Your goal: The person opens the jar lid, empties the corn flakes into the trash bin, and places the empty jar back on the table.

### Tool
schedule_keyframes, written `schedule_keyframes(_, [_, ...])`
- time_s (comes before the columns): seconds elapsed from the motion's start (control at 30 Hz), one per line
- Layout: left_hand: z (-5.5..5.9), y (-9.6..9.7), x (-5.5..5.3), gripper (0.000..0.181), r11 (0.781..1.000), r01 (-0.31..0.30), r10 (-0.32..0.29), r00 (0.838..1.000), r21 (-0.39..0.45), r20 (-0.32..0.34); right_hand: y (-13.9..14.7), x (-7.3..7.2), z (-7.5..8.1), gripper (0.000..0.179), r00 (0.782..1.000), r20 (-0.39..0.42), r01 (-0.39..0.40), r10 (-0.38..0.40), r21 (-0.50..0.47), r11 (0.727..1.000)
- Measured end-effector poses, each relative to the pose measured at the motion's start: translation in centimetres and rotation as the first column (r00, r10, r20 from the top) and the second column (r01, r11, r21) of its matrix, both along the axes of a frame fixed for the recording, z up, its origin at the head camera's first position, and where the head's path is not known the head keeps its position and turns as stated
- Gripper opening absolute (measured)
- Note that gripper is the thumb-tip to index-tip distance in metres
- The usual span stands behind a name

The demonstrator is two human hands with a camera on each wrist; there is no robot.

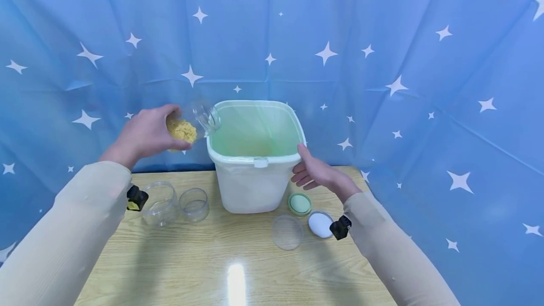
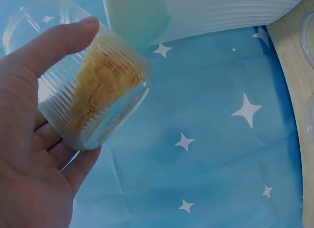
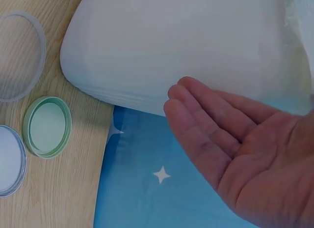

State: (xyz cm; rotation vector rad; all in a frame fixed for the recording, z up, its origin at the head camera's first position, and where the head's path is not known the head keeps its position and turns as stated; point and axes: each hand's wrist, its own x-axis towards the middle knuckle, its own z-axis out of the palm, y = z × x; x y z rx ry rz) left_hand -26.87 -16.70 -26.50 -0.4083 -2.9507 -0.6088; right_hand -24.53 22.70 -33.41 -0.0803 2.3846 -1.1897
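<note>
My left hand [image 1: 146,131] grips a clear ribbed plastic jar [image 2: 59,98], thumb on one side and fingers on the other. The jar lies tilted, its mouth towards the left rim of a white bin [image 1: 255,185]. Yellow crumbly stuff [image 1: 183,131] is in the jar's lower end. A pale green liner shows inside the bin, with a yellowish patch low down. At the bin's right rim is my right hand [image 1: 316,169], thumb by the rim. Its fingers [image 3: 201,134] extend loosely beside the outer wall; whether they press on it I cannot tell.
Two clear jars, a larger one [image 1: 160,204] and a smaller one [image 1: 194,205], stand left of the bin on the wooden table [image 1: 191,268]. To the right lie a green lid [image 1: 300,204], a white lid [image 1: 320,224] and a clear lid [image 1: 287,233]. A blue starred cloth hangs behind.
</note>
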Motion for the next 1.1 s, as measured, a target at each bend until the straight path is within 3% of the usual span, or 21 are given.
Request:
schedule_keyframes(0.2, [0.3, 0.7, -0.4, 0.087, 0.999, -0.030, 0.028, 0.999, -0.045, -0.043, -0.3, 0.0, -0.1, 0.097, 0.999, -0.022, 0.026, -0.026, -0.001, 1.000])
schedule_keyframes(0.57, [1.4, 2.2, -0.5, 0.087, 0.992, -0.051, 0.046, 0.998, -0.116, -0.048, -0.3, 0.0, -0.4, 0.099, 0.998, -0.033, 0.049, -0.049, -0.012, 0.999])
schedule_keyframes(1.1, [1.8, 4.3, -1.0, 0.088, 0.979, -0.001, -0.022, 0.994, -0.203, -0.111, -0.6, 0.1, -0.2, 0.097, 0.998, -0.040, 0.053, -0.053, -0.010, 0.999])
